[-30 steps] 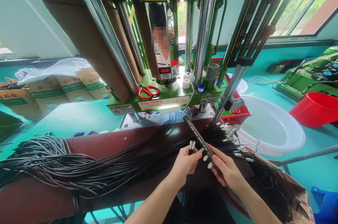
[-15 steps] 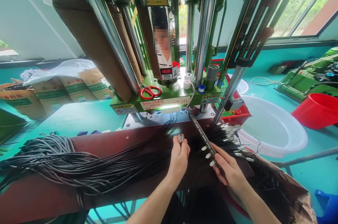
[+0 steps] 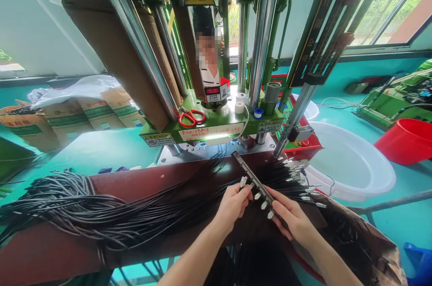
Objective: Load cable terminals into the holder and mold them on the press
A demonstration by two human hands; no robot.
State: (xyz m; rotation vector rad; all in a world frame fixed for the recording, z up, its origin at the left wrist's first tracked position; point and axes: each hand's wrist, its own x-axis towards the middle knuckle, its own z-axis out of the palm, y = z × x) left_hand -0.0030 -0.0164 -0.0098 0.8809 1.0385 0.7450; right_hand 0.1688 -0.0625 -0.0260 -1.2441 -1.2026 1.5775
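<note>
My right hand is wrapped round the lower end of a long dark metal bar, which slants up and left toward the press. Several silvery connectors stick out from the bar's left side. Closed in a pinch, my left hand holds a cable connector beside the middle of the bar. Black cables run across the brown table to the left of my hands. More cable ends with metal connectors lie beyond my right hand.
A green press with steel columns stands ahead, red-handled scissors on its ledge. To the right are a white tub and a red bucket. Paper sacks stand at the left. A person shows in the press's middle.
My left hand has moved right and slightly down, bringing its connector up to the bar. The bar's far end has shifted left, away from the press plate.
</note>
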